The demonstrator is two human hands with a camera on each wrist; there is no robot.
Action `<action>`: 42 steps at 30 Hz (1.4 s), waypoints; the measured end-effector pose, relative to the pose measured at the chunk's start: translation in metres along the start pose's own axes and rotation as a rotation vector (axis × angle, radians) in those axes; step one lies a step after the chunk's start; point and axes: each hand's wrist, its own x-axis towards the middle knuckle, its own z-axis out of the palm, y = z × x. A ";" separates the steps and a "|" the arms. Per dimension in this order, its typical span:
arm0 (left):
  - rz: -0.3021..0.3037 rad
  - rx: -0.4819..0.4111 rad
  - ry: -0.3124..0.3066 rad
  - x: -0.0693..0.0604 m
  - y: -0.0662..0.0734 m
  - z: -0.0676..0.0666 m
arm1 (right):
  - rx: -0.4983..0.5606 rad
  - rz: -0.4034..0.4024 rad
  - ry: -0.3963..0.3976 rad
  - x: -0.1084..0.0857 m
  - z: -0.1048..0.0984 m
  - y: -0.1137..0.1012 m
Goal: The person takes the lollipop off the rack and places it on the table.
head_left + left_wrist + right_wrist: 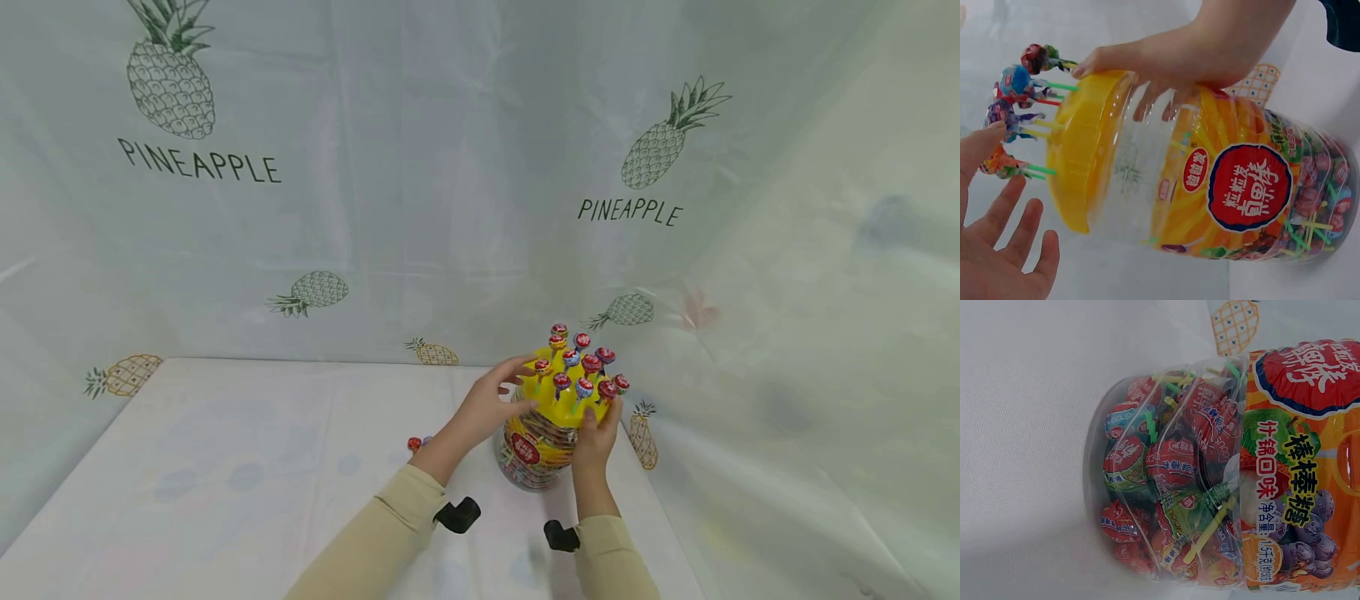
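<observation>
A clear plastic candy jar (pixel 536 458) stands on the table near its right side, with lollipops inside (pixel 1179 469). Its yellow lid (pixel 1085 150) bears several wrapped lollipops (pixel 591 364) stuck in by their sticks. My right hand (pixel 596 442) grips the jar at its neck, thumb on the lid's edge, the other fingers behind the clear wall. On the opposite side, my left hand (pixel 483 408) is spread beside the lid with its fingers apart. Its thumb overlaps a purple lollipop in the left wrist view; whether they touch I cannot tell. The right wrist view shows the jar's lower part, without the hand.
Red and bluish lollipops (pixel 414 445) lie on the white-covered table (pixel 225 433), partly behind my left forearm. A pineapple-printed curtain (pixel 450 208) hangs behind the table and along its right side. Black pieces (pixel 459 515) sit at both wrists.
</observation>
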 end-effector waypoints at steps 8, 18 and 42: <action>0.020 0.038 -0.036 -0.002 0.005 0.005 | -0.086 0.008 -0.016 -0.002 0.005 -0.016; 0.022 0.081 -0.015 0.003 0.005 0.008 | -0.051 0.011 -0.011 0.000 0.000 -0.004; 0.001 -0.163 0.147 -0.005 -0.006 -0.006 | -0.010 0.000 -0.006 -0.002 0.008 -0.020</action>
